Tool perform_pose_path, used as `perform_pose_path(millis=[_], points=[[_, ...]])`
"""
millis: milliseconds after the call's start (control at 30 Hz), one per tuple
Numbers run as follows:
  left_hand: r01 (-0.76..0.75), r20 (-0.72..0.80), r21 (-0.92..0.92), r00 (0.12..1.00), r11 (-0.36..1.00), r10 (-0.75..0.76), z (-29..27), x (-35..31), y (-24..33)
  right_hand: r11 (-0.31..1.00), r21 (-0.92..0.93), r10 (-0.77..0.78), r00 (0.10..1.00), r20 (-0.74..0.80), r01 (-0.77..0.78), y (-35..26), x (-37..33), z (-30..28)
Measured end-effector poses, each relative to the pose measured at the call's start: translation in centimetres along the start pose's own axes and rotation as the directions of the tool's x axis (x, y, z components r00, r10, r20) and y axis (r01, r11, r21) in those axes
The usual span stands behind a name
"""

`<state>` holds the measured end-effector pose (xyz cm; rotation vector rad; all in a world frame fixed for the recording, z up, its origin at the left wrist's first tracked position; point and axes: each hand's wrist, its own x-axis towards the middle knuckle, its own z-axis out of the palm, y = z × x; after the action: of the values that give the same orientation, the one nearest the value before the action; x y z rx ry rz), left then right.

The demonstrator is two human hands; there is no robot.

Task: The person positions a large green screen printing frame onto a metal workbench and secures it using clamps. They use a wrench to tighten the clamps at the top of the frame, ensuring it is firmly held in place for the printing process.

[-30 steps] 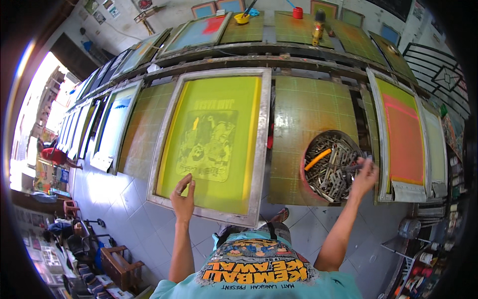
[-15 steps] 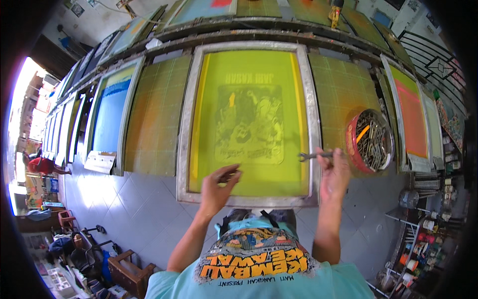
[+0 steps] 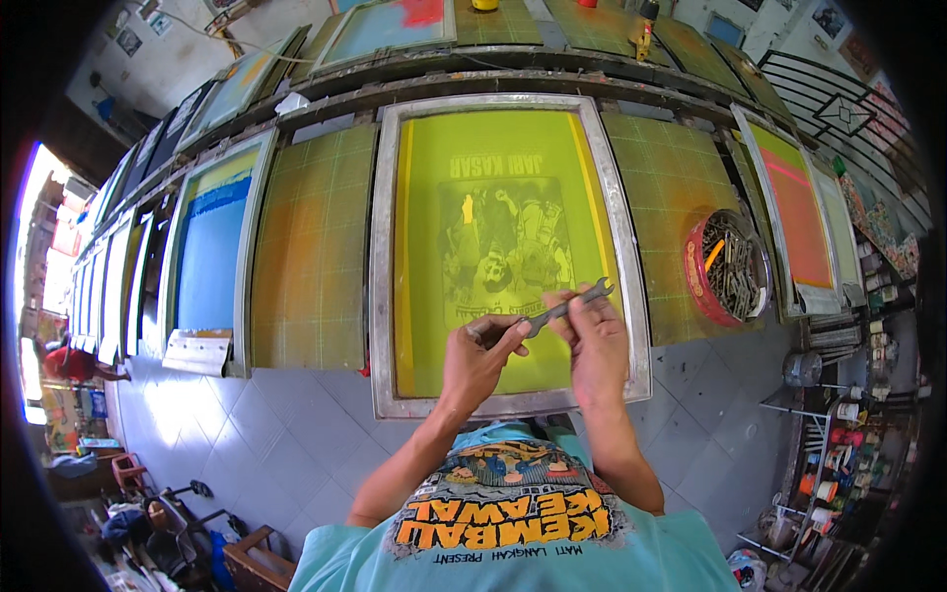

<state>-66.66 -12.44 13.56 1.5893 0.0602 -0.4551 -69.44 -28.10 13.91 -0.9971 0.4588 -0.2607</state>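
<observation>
An open-ended wrench (image 3: 562, 310) of dull grey metal slants above the lower part of a screen-printing frame (image 3: 386, 257). My right hand (image 3: 600, 347) is closed round its shaft, with the far jaw sticking out past the fingers. At the wrench's lower end, the thumb and fingers of my left hand (image 3: 480, 363) pinch the other jaw. The left palm is in shadow, so anything else inside it is hidden. Under both hands stretches the frame's yellow-green mesh (image 3: 419, 286), which bears a dark printed picture and lettering.
Right of the frame, a round red tin (image 3: 698, 276) full of metal pieces rests on a stained board (image 3: 661, 197). A blue screen (image 3: 212, 261) stands to the left and a red-orange one (image 3: 797, 222) to the right. A long rail (image 3: 345, 106) runs behind. Shelves with jars (image 3: 838, 444) stand lower right.
My right hand has brought the wrench leftward from the frame's right edge to over the mesh. My left hand has moved right and met its end. The view has shifted slightly.
</observation>
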Motion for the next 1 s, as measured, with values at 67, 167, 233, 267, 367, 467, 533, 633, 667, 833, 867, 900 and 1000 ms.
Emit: perform_pose_path(millis=[67,167,233,267,367,467,533,633,667,833,867,900,1000], points=[[0.014,-0.019,-0.141,1.000,0.990,-0.016,0.5,0.6,-1.1,0.987,-0.159,-0.019,0.997,0.078,0.031,2.2,0.1,-0.5],[-0.010,0.128,0.197,0.992,0.980,-0.016,-0.5,3.9,-2.4,0.949,-0.281,-0.111,0.985,0.133,0.145,3.3,3.5,-1.5],[-0.089,0.079,0.338,0.995,0.937,0.066,-2.2,6.8,-2.4,0.928,-0.343,-0.098,0.983,0.154,0.146,2.1,7.0,-3.6],[-0.135,0.059,0.371,0.991,0.919,0.121,-2.9,8.7,-1.6,0.884,-0.448,-0.078,0.987,0.141,0.134,0.4,9.2,-4.4],[-0.192,0.033,0.486,0.979,0.853,0.202,-4.6,15.5,2.4,0.567,-0.781,-0.175,0.965,0.198,0.263,-3.0,20.1,-9.2],[-0.297,0.087,0.584,0.948,0.756,0.305,-5.2,24.3,5.2,0.414,-0.825,-0.256,0.919,0.299,0.384,-6.9,31.5,-10.6],[-0.394,0.149,0.618,0.908,0.680,0.391,-4.0,30.8,7.3,0.391,-0.838,-0.209,0.923,0.322,0.381,-8.7,40.6,-11.7],[-0.475,0.235,0.684,0.862,0.553,0.449,0.1,41.7,8.3,0.030,-0.879,-0.160,0.870,0.466,0.476,-11.6,51.5,-9.7],[-0.480,0.263,0.724,0.856,0.495,0.446,2.1,45.2,8.7,-0.050,-0.878,-0.154,0.865,0.477,0.476,-12.3,54.5,-8.9],[-0.508,0.321,0.812,0.799,0.287,0.508,10.0,57.6,7.3,-0.181,-0.839,-0.019,0.851,0.525,0.513,-11.5,63.0,-5.4],[-0.513,0.334,0.815,0.797,0.270,0.504,11.5,58.7,7.2,-0.181,-0.837,0.001,0.851,0.526,0.517,-11.4,63.9,-5.5],[-0.501,0.330,0.816,0.813,0.288,0.479,12.7,59.4,6.7,-0.182,-0.838,0.027,0.854,0.519,0.515,-11.5,64.5,-5.8],[-0.480,0.340,0.810,0.852,0.336,0.397,14.5,60.1,5.1,-0.200,-0.833,0.087,0.856,0.509,0.516,-11.6,65.6,-6.7]])
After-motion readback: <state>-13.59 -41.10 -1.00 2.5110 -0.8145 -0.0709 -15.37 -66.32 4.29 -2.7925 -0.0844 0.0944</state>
